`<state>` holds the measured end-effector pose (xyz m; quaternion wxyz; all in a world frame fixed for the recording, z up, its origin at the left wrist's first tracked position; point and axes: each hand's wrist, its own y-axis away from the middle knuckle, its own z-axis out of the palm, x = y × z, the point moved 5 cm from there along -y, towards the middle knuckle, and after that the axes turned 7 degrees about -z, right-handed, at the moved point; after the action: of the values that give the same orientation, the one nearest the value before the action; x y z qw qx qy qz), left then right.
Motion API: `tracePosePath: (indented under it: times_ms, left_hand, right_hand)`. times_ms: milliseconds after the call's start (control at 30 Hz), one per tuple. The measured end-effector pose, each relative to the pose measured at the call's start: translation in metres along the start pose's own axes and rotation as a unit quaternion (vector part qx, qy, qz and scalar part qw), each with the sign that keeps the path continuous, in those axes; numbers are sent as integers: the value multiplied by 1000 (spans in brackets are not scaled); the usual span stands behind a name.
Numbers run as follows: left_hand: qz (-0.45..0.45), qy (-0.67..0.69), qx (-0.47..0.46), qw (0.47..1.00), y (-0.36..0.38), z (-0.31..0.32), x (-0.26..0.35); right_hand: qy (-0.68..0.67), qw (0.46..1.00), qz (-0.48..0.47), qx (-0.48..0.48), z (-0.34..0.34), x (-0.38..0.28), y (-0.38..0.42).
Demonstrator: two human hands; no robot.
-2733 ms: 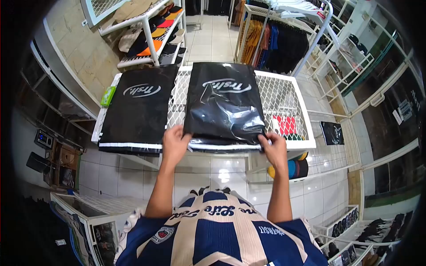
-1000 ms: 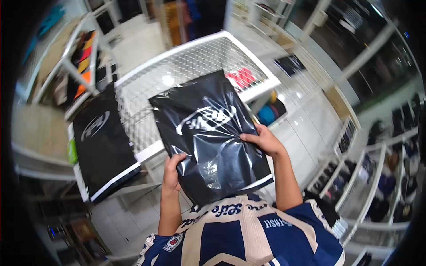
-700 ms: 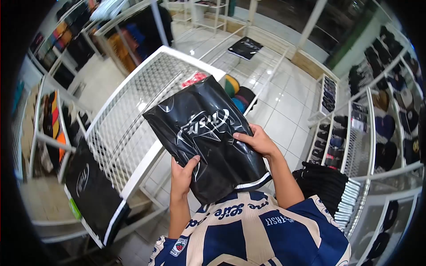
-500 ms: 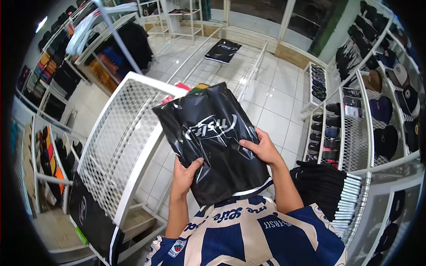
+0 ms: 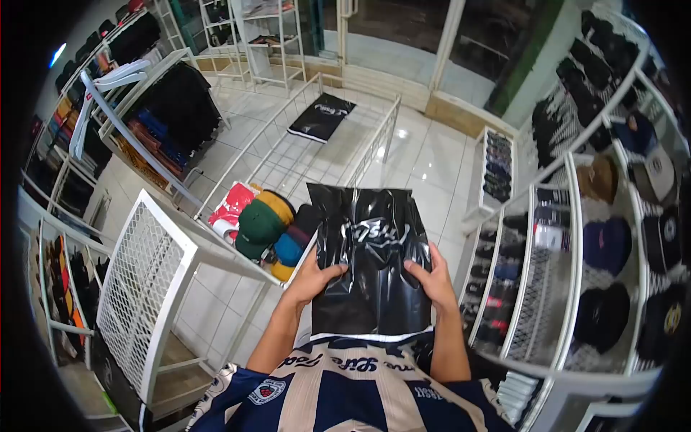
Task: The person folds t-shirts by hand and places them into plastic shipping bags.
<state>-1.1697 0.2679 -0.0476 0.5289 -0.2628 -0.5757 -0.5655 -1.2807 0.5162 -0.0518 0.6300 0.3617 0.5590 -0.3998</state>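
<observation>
A glossy black plastic bag (image 5: 371, 291) with white lettering hangs upright before my chest. My left hand (image 5: 317, 277) grips its left edge, thumb lying on the front and fingers hidden behind. On the opposite edge, my right hand (image 5: 432, 277) holds it the same way. Just left of the bag, several caps, among them a green cap (image 5: 260, 227) and a blue cap (image 5: 290, 247), sit at the near end of a white wire rack (image 5: 277, 171). A second black bag (image 5: 322, 117) with white lettering lies flat on that rack.
White mesh shelves (image 5: 576, 288) with caps and packaged goods line the right side. A white mesh panel (image 5: 140, 288) stands at left, near a slanted rail with hangers (image 5: 119, 78). Clothes racks (image 5: 169, 108) are behind it; tiled floor (image 5: 432, 155) shows ahead.
The bag has swung from a tilt to nearly upright and shifted right in view, both hands still on it. My view has turned, and the caps on the rack now show fully.
</observation>
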Motion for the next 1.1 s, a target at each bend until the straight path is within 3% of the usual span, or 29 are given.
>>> tracePosePath:
  times_ms: [133, 267, 433, 533, 633, 767, 833, 900, 967, 1100]
  left_hand:
    - [9, -30, -11, 999, -45, 0, 2]
    - [-7, 23, -7, 1000, -95, -14, 8]
    - [-32, 45, 13, 998, -177, -49, 14]
    - [-4, -17, 29, 999, -232, -67, 32]
    - [2, 5, 9, 1000, -280, -82, 63]
    - [37, -78, 12, 996, -348, -120, 71]
    - [1, -82, 21, 996, -375, -142, 72]
    - [44, -152, 22, 987, -401, -155, 82]
    - [50, -116, 7, 992, -430, -171, 83]
    - [-3, -179, 51, 983, -486, -212, 85]
  right_hand:
    - [-27, 997, 74, -5, -8, 29, -46]
    - [-28, 988, 144, -47, -2, 70, -112]
    - [-16, 992, 103, -73, 16, 79, -214]
    - [34, 985, 160, -47, 21, 79, -277]
    - [43, 970, 231, -54, 21, 99, -343]
    - [65, 965, 246, -63, 43, 108, -411]
    - [13, 958, 278, -71, 66, 103, -434]
    - [-8, 949, 301, -96, 77, 118, -462]
    - [7, 949, 297, -102, 84, 142, -489]
    - [-58, 941, 317, -104, 95, 186, -547]
